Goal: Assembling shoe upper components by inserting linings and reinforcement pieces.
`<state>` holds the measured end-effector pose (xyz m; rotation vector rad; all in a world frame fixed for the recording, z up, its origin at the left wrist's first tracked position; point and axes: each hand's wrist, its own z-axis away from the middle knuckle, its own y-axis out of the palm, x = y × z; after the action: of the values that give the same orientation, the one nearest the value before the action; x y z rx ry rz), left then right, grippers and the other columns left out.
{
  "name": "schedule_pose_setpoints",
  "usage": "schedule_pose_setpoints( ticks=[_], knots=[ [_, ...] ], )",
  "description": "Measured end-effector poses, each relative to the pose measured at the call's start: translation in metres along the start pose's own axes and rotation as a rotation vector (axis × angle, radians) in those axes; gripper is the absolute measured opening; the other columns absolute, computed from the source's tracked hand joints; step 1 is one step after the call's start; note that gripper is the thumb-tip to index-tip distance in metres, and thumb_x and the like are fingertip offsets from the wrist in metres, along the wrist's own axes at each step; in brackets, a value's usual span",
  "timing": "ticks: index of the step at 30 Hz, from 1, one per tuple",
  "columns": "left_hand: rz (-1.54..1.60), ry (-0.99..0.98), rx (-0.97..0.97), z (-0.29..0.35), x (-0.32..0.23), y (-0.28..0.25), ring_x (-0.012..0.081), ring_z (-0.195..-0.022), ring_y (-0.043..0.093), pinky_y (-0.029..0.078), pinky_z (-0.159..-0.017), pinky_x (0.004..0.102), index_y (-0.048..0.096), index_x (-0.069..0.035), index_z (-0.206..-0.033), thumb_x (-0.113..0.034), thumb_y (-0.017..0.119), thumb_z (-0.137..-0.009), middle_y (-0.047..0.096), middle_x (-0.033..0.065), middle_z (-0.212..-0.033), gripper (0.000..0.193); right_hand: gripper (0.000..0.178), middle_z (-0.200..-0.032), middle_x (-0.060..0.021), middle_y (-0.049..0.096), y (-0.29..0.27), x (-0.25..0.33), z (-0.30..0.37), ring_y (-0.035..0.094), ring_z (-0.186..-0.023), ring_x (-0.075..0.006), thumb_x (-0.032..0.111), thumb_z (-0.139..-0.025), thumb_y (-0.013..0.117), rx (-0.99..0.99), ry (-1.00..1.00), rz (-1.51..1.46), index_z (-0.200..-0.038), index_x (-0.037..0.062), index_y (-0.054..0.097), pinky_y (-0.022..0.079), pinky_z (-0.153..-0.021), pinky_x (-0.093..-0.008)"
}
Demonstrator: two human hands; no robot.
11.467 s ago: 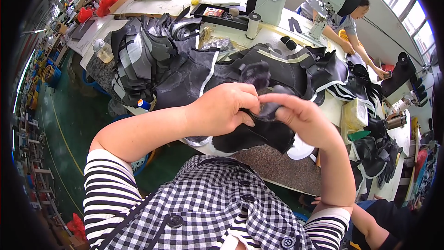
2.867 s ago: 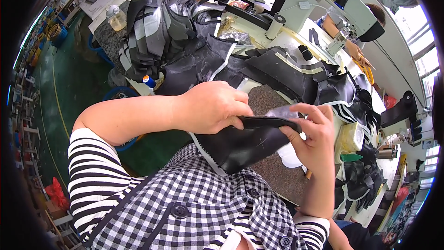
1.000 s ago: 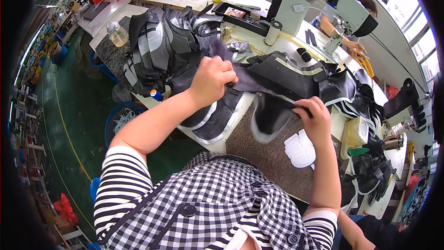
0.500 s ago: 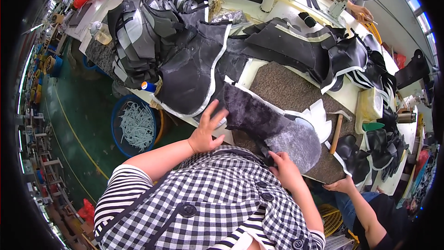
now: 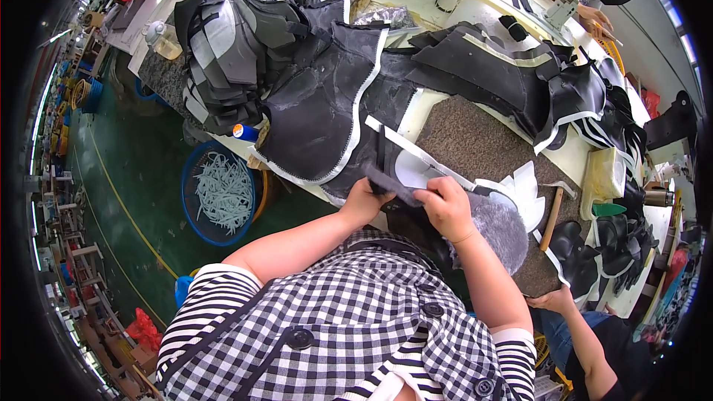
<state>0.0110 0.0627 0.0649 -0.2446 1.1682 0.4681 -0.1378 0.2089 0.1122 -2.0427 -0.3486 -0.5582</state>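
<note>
Both hands pinch the near edge of a plush-lined boot upper (image 5: pixel 501 234), black outside with grey fur lining. My left hand (image 5: pixel 362 204) is closed on its left end and my right hand (image 5: pixel 451 212) on the edge a little to the right. Between them the fur edge is lifted and folded over. A white strip runs along the piece's far edge. Its rounded light grey fur part lies to the right of my right hand, over a brown textured board (image 5: pixel 471 134). My fingertips are partly hidden by the folded material.
Stacked black boot pieces (image 5: pixel 297 126) cover the table's left; more black pieces (image 5: pixel 483 74) lie at the back. A hammer (image 5: pixel 551 219) and white pieces (image 5: pixel 523 193) lie on the right. A blue basket (image 5: pixel 189 212) of pale strips stands on the floor. Another person's hand (image 5: pixel 553 301) touches the board's edge.
My left hand, spread and apart before, now grips the plush-lined boot upper. My right hand has moved up and left along it. The fur's left part is lifted and folded.
</note>
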Motion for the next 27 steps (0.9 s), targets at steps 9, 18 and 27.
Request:
schedule_pose_setpoints(
  ticks=[9, 18, 27],
  knots=[
    [0.313, -0.307, -0.018, -0.006, -0.005, -0.006, 0.0174, -0.098, 0.062, 0.049, -0.089, 0.0310, 0.061, 0.003, -0.113, -0.001, 0.066, -0.084, 0.066, 0.0088, -0.110, 0.030, 0.023, -0.085, -0.0060, 0.060, 0.042, -0.026, 0.004, 0.060, -0.082, -0.0266, 0.006, -0.067, 0.073, -0.093, 0.374, 0.022, -0.088, 0.0093, 0.065, 0.047, -0.074, -0.0384],
    [-0.090, -0.060, -0.303, -0.014, 0.005, 0.009, 0.0142, -0.081, 0.065, 0.050, -0.076, 0.0292, 0.068, 0.004, -0.099, -0.008, 0.069, -0.083, 0.072, 0.0094, -0.090, 0.020, 0.058, -0.106, -0.0120, 0.052, 0.047, -0.020, 0.006, 0.050, -0.103, -0.0319, 0.023, -0.061, 0.085, -0.079, 0.716, 0.168, -0.109, 0.0097, 0.054, 0.039, -0.085, -0.0426],
    [0.065, -0.114, -0.200, -0.032, -0.013, 0.000, 0.0149, -0.084, 0.066, 0.051, -0.078, 0.0287, 0.065, 0.002, -0.103, -0.004, 0.069, -0.082, 0.070, 0.0087, -0.095, 0.022, 0.046, -0.103, -0.0104, 0.052, 0.044, -0.027, 0.007, 0.049, -0.104, -0.0321, 0.022, -0.063, 0.083, 0.057, 0.783, 0.092, -0.100, 0.0093, 0.059, 0.039, -0.089, -0.0433]
  ],
)
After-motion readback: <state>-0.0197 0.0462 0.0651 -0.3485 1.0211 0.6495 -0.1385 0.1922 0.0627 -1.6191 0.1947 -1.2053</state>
